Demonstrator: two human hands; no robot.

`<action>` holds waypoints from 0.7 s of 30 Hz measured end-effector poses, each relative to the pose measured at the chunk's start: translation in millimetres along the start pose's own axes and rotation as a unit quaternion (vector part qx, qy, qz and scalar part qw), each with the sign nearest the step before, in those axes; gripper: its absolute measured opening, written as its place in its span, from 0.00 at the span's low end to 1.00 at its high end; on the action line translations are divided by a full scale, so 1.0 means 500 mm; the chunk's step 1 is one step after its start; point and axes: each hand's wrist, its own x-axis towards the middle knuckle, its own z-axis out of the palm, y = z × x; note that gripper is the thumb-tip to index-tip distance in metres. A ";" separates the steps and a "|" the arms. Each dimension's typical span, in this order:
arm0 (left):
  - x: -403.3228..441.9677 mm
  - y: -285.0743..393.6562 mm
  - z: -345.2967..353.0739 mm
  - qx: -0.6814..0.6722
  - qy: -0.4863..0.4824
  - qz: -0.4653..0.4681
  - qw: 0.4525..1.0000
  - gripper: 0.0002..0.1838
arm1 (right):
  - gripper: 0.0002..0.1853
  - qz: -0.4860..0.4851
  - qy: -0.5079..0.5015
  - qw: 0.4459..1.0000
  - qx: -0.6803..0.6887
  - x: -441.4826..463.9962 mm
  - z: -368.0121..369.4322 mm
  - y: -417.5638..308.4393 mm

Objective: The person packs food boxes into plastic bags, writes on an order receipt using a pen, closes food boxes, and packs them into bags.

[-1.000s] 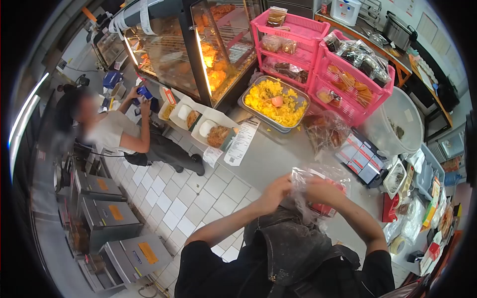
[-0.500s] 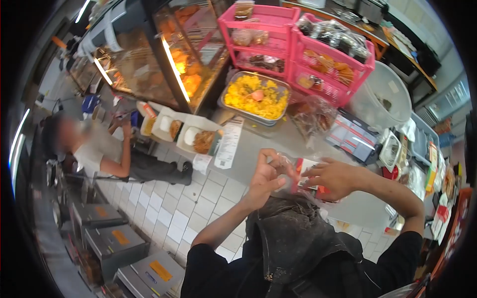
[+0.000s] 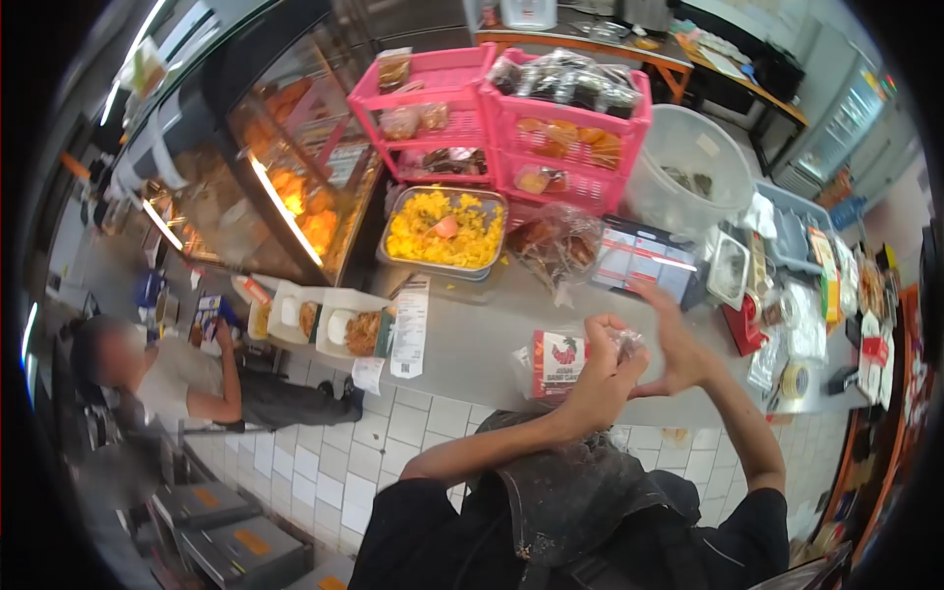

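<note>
A red-and-white packet (image 3: 558, 362) printed with a rooster lies on the counter inside a clear plastic bag (image 3: 523, 372). My left hand (image 3: 608, 379) is closed around the bag's bunched plastic at the packet's right side. Just to its right, my right hand (image 3: 680, 346) is raised with thumb and fingers apart, slightly blurred, and I see nothing held in it. Two open food boxes (image 3: 339, 329) with rice and fried food stand at the counter's left, beside a long printed receipt (image 3: 410, 329).
A tray of yellow rice (image 3: 442, 231), pink stacked baskets (image 3: 497, 128) and a tablet (image 3: 644, 258) stand along the back. A heated glass cabinet (image 3: 285, 187) is at left, a clear bin (image 3: 688, 162) at right. A co-worker (image 3: 187, 374) stands at far left.
My view has shifted, so the counter things appear further left. My right hand has come off the packet and moved right. My left hand has moved across to the packet's right side, gripping the plastic.
</note>
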 end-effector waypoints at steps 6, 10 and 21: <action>-0.058 0.005 0.046 0.451 -0.079 0.058 0.887 0.40 | 0.23 -0.043 -0.119 0.975 0.185 0.024 0.225 0.092; -0.117 0.034 -0.048 0.512 -0.088 0.079 0.851 0.37 | 0.12 0.053 -0.255 0.964 0.057 0.043 0.225 0.079; -0.184 -0.254 -0.387 0.743 0.172 0.459 0.456 0.32 | 0.19 0.330 0.247 0.826 0.385 0.116 0.040 -0.056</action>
